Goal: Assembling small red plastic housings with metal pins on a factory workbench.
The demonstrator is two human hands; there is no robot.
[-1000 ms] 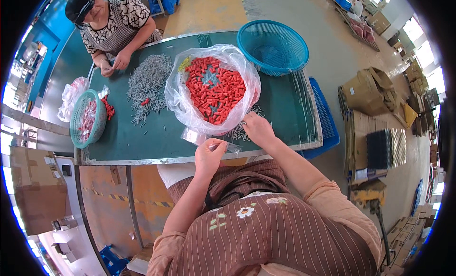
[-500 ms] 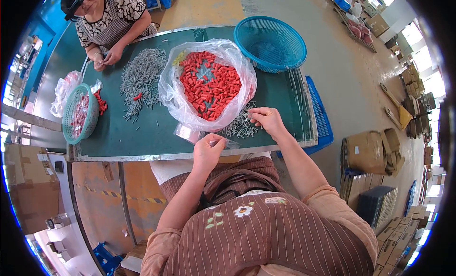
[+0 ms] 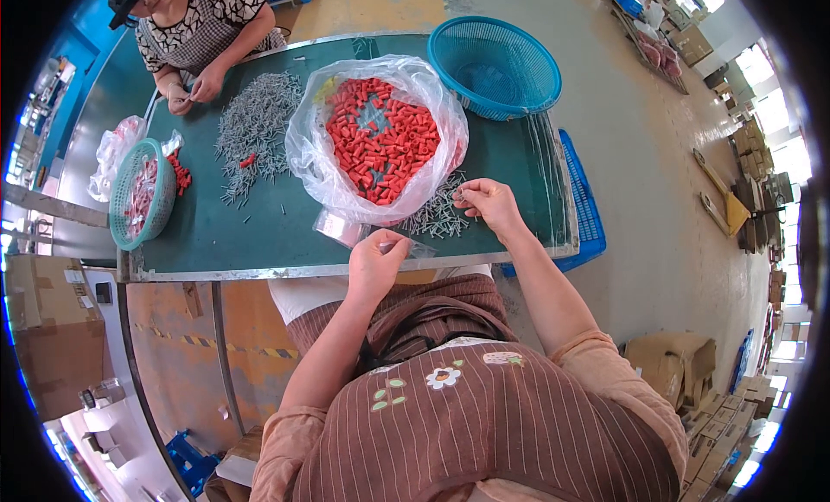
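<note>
My left hand (image 3: 378,258) is closed at the table's near edge, pinching a small clear plastic bag (image 3: 421,250) whose film sticks out to the right. A stack of clear bags (image 3: 340,229) lies just beyond that hand. My right hand (image 3: 489,204) is closed in a pinch at the right side of a small pile of grey screws (image 3: 441,218); what its fingertips hold is too small to make out. Beyond both hands sits a large clear plastic sack (image 3: 304,156), its mouth spread wide, with many red plastic plugs (image 3: 380,143) inside.
A larger heap of grey screws (image 3: 257,126) lies left of the sack. A blue basket (image 3: 540,100) stands at the far right, a green basket (image 3: 164,204) at the left. Across the green table (image 3: 251,243), a co-worker's hands (image 3: 192,95) meet. A blue crate (image 3: 588,212) is beyond the right edge.
The whole view has shifted slightly, so the table sits a little higher. Both hands keep nearly the same places, the right one still by the small screw pile.
</note>
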